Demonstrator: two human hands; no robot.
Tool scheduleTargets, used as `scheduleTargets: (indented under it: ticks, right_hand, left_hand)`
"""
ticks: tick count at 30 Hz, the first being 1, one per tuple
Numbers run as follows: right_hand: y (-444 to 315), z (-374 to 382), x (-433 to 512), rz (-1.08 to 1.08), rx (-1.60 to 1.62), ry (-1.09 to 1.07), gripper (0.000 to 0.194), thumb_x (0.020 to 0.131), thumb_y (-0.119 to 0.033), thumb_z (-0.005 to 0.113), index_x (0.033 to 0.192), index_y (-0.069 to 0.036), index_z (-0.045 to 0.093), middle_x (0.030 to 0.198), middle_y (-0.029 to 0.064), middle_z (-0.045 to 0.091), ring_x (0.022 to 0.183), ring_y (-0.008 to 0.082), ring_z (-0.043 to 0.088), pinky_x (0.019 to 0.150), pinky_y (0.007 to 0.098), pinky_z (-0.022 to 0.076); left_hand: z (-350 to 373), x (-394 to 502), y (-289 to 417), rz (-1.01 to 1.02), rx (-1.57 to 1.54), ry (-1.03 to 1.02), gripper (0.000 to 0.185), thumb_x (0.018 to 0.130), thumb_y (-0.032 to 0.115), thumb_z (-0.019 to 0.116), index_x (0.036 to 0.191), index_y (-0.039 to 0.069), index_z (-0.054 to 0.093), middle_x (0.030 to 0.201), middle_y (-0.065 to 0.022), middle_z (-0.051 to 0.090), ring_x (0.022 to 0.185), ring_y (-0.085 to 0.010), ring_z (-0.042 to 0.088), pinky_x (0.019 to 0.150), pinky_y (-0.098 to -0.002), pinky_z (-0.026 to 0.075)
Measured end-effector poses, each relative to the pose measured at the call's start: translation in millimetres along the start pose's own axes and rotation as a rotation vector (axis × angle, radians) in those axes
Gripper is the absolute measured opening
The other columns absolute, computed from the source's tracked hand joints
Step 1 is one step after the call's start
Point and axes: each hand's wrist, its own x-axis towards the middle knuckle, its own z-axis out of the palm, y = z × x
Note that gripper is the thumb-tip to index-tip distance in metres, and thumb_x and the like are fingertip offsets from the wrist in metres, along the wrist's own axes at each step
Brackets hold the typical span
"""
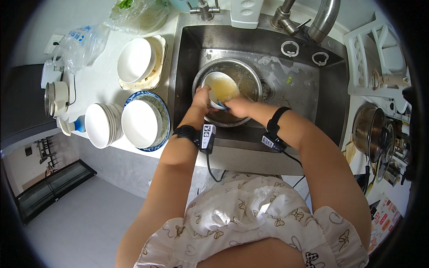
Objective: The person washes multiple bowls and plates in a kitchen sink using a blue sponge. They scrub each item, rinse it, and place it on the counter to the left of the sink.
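Observation:
A white bowl [214, 77] is tilted inside a round metal basin [228, 62] in the sink. Cloudy yellowish liquid lies in the bowl. My left hand [201, 99] grips the bowl's left side, with the thumb at the rim. At the bowl's lower right rim, my right hand [238, 106] has its fingers curled around a small blue item [221, 104], perhaps a cloth. Most of that item and the right fingertips are hidden. More cloudy water stands in the basin around the bowl.
The basin stands in a stainless steel sink [295, 97] under a curved faucet [326, 20]. To the left are a stack of white bowls [97, 125], a bowl [140, 124] on a blue-rimmed plate [166, 117], and another bowl [134, 60] on a soiled dish [161, 63]. A pot [363, 130] stands right.

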Motion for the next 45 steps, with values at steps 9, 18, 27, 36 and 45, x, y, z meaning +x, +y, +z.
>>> scheduleTargets:
  ticks: [9, 18, 27, 36, 45]
  right_hand:
    - [-8, 10, 21, 0.228, 0.325, 0.056, 0.031, 0.081, -0.030, 0.054, 0.089, 0.000, 0.058, 0.085, 0.0194, 0.059, 0.083, 0.0345, 0.057, 0.074, 0.0393, 0.0440]
    - [14, 0, 2, 0.102, -0.044, 0.073, 0.029, 0.082, -0.026, 0.050, 0.098, -0.002, 0.057, 0.093, 0.0193, 0.059, 0.088, 0.0335, 0.057, 0.075, 0.0403, 0.0442]
    - [2, -19, 3, 0.069, 0.198, -0.110, 0.047, 0.087, -0.039, 0.040, 0.104, 0.002, 0.055, 0.103, 0.0219, 0.056, 0.099, 0.0346, 0.052, 0.086, 0.0382, 0.0391]
    - [2, -37, 16, 0.080, -0.035, 0.122, 0.046, 0.087, -0.028, 0.037, 0.124, 0.000, 0.038, 0.133, 0.0179, 0.032, 0.124, 0.0293, 0.029, 0.102, 0.0368, 0.0238]
    - [-12, -27, 0, 0.012, 0.382, -0.115, 0.044, 0.083, -0.025, 0.040, 0.123, -0.006, 0.041, 0.129, 0.0138, 0.039, 0.119, 0.0276, 0.036, 0.100, 0.0374, 0.0266]
  left_hand:
    - [19, 2, -14, 0.138, 0.015, 0.167, 0.052, 0.077, 0.032, 0.047, 0.121, 0.010, 0.032, 0.105, -0.0207, 0.042, 0.088, -0.0330, 0.047, 0.068, -0.0538, 0.047]
    - [16, 0, 0, 0.022, -0.031, 0.100, 0.055, 0.077, 0.028, 0.048, 0.125, 0.012, 0.028, 0.115, -0.0186, 0.043, 0.094, -0.0344, 0.051, 0.064, -0.0516, 0.048]
    - [-2, -19, 1, 0.263, -0.099, -0.127, 0.064, 0.071, 0.009, 0.044, 0.132, 0.017, 0.026, 0.116, -0.0112, 0.045, 0.095, -0.0280, 0.052, 0.054, -0.0425, 0.052]
    - [4, -38, 6, 0.257, -0.128, -0.228, 0.060, 0.069, 0.008, 0.039, 0.127, 0.017, 0.033, 0.112, -0.0091, 0.048, 0.096, -0.0250, 0.052, 0.058, -0.0400, 0.054]
    - [-1, -40, 22, 0.371, -0.030, -0.171, 0.063, 0.069, 0.007, 0.040, 0.130, 0.018, 0.032, 0.110, -0.0103, 0.050, 0.089, -0.0250, 0.056, 0.050, -0.0355, 0.054]
